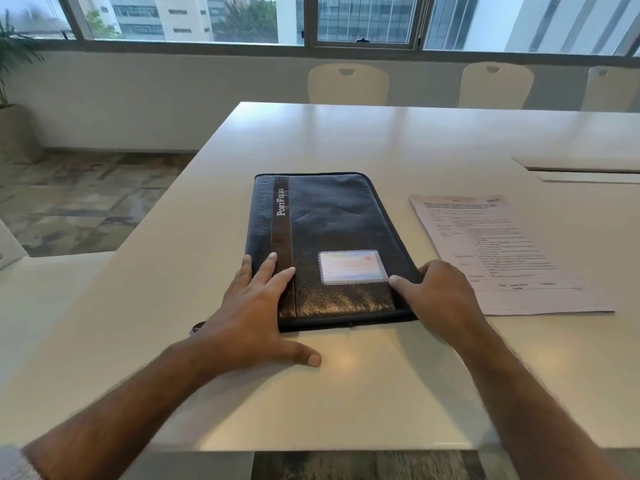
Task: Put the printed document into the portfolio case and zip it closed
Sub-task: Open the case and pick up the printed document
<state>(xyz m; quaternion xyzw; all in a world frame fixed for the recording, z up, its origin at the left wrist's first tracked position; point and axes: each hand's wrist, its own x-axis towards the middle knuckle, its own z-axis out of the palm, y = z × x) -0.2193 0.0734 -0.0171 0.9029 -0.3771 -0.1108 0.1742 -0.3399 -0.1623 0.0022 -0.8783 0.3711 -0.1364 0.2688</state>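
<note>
Big white meeting table by the windows is where I'm doing this, with a few pale chairs tucked in on the far side. I've got the portfolio case lying flat right in front of me, cover up, and as far as I can tell it's zipped shut all the way round. My left hand is spread open and pressed flat on the near-left corner, thumb out on the table, basically just pinning the thing so it won't skate around on the slick top. My right hand is curled over the near-right corner with the thumb lying on the cover; I can't see my fingertips past the edge, so whether they've got the zipper pull or just the edge, no idea from here. The printed document is sitting off to the right, just beside the case but not touching it, face up and within easy reach for when the case is open. So nothing's in yet, opening comes first.
</note>
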